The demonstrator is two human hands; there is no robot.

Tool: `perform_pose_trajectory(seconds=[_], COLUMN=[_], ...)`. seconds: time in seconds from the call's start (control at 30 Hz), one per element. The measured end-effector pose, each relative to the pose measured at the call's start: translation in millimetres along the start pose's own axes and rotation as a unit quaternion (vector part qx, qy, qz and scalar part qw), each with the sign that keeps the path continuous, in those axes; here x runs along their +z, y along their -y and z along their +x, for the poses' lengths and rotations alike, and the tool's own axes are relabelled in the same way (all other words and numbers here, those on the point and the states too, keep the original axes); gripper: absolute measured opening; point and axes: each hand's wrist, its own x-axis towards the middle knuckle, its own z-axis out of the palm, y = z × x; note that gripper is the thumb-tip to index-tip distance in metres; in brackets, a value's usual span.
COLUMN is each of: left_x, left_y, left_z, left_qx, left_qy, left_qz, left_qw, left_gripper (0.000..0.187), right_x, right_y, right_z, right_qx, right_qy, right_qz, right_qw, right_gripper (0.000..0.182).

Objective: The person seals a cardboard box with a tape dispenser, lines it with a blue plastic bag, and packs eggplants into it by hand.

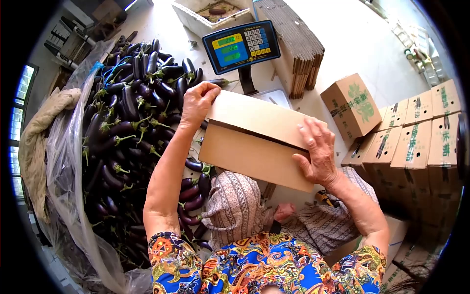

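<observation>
A brown cardboard box (249,154) sits before me above my knees, its two long top flaps folded in with a dark gap between them. At its far left corner, the fingers of my left hand (198,104) pinch the edge of the far flap (259,115). My right hand (318,149) lies on the box's right end, fingers spread across the flaps and thumb over the near flap. Just behind the box stands a digital scale, its display (241,45) lit with green digits and its pale platform (275,98) partly hidden.
A large heap of eggplants (132,108) lies on the left beside clear plastic sheeting (68,181). Flattened cartons (296,39) are stacked behind the scale, near a white foam box (196,19). Printed cartons (413,142) stand stacked at right, with a single printed carton (350,105) closer.
</observation>
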Motion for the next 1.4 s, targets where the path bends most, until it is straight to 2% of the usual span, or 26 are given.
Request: perform_pose_trajectory(seconds=[0.03, 0.13, 0.17, 0.27, 0.33, 0.4, 0.47, 0.5, 0.53, 0.6, 0.67, 0.73, 0.8, 0.83, 0.93, 1.07, 1.13, 1.17, 1.27, 1.37, 1.4], left_x=[2.5, 7.0, 7.3, 6.1, -4.1, -34.6, -81.1, -92.5, -83.5, -75.1, -47.6, -7.7, 9.1, 9.3, 6.3, 11.8, 16.4, 16.5, 16.0, 14.5, 14.9], left_y=[-14.5, -15.2, -15.3, -12.6, -18.3, 18.8, 63.2, 67.4, 37.9, 34.3, 13.7, 10.2, -3.7, -9.9, -10.9, -7.2, -16.9, -20.2, -18.9, -20.7, -19.2], left_z=[-4.9, -15.4, -19.1, -25.6, -27.1, -8.6, 0.8, -0.9, -9.9, -9.2, -15.8, -27.2, -36.1, -40.0, -37.1, -29.8, -24.1, -24.0, -27.1, -35.9, -35.2], left_qx=[0.086, 0.212, 0.221, 0.123, 0.000, -0.041, -0.046, -0.068, -0.018, 0.069, -0.020, 0.005, -0.028, -0.079, -0.070, 0.086, 0.043, 0.040, 0.036, -0.001, 0.016], left_qy=[-0.053, -0.106, -0.115, -0.143, -0.184, -0.319, -0.316, -0.235, -0.184, -0.082, 0.035, 0.105, 0.121, 0.119, 0.137, 0.065, 0.065, 0.071, 0.050, 0.033, 0.016], left_qz=[0.131, 0.219, 0.235, 0.153, -0.012, -0.128, -0.040, 0.023, 0.077, 0.126, -0.091, -0.150, -0.120, -0.143, -0.095, 0.121, 0.181, 0.174, 0.100, 0.033, 0.050], left_qw=[0.986, 0.947, 0.939, 0.970, 0.983, 0.938, 0.947, 0.969, 0.980, 0.986, 0.995, 0.983, 0.985, 0.979, 0.983, 0.987, 0.980, 0.981, 0.993, 0.999, 0.999], left_gripper=[0.015, 0.011, 0.012, 0.016, 0.018, 0.013, 0.009, 0.019, 0.035, 0.045, 0.045, 0.053, 0.052, 0.044, 0.045, 0.034, 0.031, 0.032, 0.037, 0.040, 0.041], right_x=[-1.5, 0.0, -0.4, -3.1, -4.1, -3.8, -3.7, -2.4, -1.3, 0.6, 0.0, 0.9, 1.6, 1.9, 8.1, 18.4, 26.0, 29.3, 22.0, 27.9, 27.4], right_y=[1.5, 0.4, 1.5, 6.9, 5.8, 4.6, 4.3, 3.1, 0.5, 0.9, 2.1, 3.4, 3.4, 4.3, 1.2, 1.2, -1.2, -2.3, -11.5, -5.7, -6.7], right_z=[2.7, 4.5, 4.2, 3.5, 5.8, 5.8, 7.2, 8.1, 8.7, 11.2, 11.6, 11.3, 11.7, 10.0, 9.2, 11.9, 13.7, 12.7, 16.8, 13.6, 16.7], right_qx=[0.013, 0.041, 0.039, 0.021, 0.006, 0.003, -0.014, -0.014, -0.015, -0.013, -0.005, 0.005, 0.024, 0.039, 0.090, 0.177, 0.234, 0.247, 0.289, 0.256, 0.237], right_qy=[-0.016, -0.051, -0.059, -0.054, -0.026, -0.017, -0.019, -0.014, -0.009, 0.000, 0.006, 0.011, 0.008, 0.006, -0.008, -0.012, -0.025, -0.042, -0.050, -0.019, -0.015], right_qz=[-0.007, -0.033, -0.042, -0.061, -0.062, -0.038, -0.027, -0.013, 0.002, 0.027, 0.045, 0.054, 0.052, 0.047, 0.018, -0.007, 0.020, 0.008, 0.183, 0.061, 0.015], right_qw=[1.000, 0.997, 0.997, 0.996, 0.998, 0.999, 0.999, 1.000, 1.000, 1.000, 0.999, 0.998, 0.998, 0.998, 0.996, 0.984, 0.972, 0.968, 0.938, 0.965, 0.971], right_gripper=[0.063, 0.063, 0.063, 0.064, 0.063, 0.061, 0.059, 0.058, 0.057, 0.055, 0.053, 0.049, 0.044, 0.042, 0.040, 0.050, 0.052, 0.053, 0.053, 0.058, 0.059])
